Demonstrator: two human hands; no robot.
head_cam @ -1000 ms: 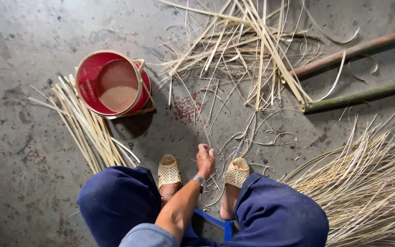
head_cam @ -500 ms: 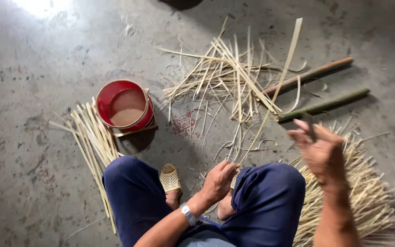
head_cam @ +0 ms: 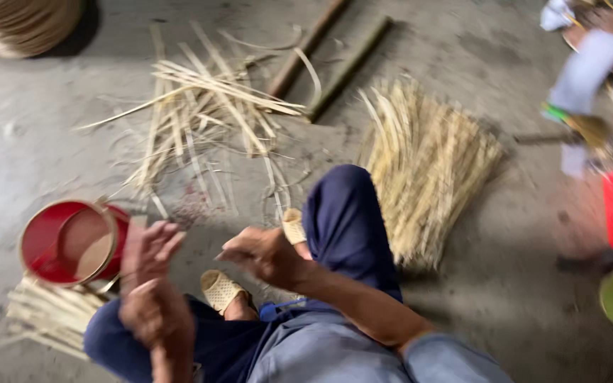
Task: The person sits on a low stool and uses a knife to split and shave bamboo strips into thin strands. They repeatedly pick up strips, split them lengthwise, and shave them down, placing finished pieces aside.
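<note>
Seated person, both hands raised over the knees. Left hand [head_cam: 152, 273] blurred, fingers loosely apart, empty. Right hand [head_cam: 264, 254] curled; whether it pinches anything, cannot tell. Red bucket [head_cam: 65, 243] at nine o'clock. Strips [head_cam: 207, 106] lie at twelve; picking one cleanly probably needs slower hands.

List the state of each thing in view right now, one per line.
left hand: raised, blurred, holds nothing I can make out
right hand: half closed, contents unclear
red bucket: upright, open
loose bamboo strips: scattered on floor
thin splint bundle: fanned out flat
bamboo poles: lying side by side
</note>
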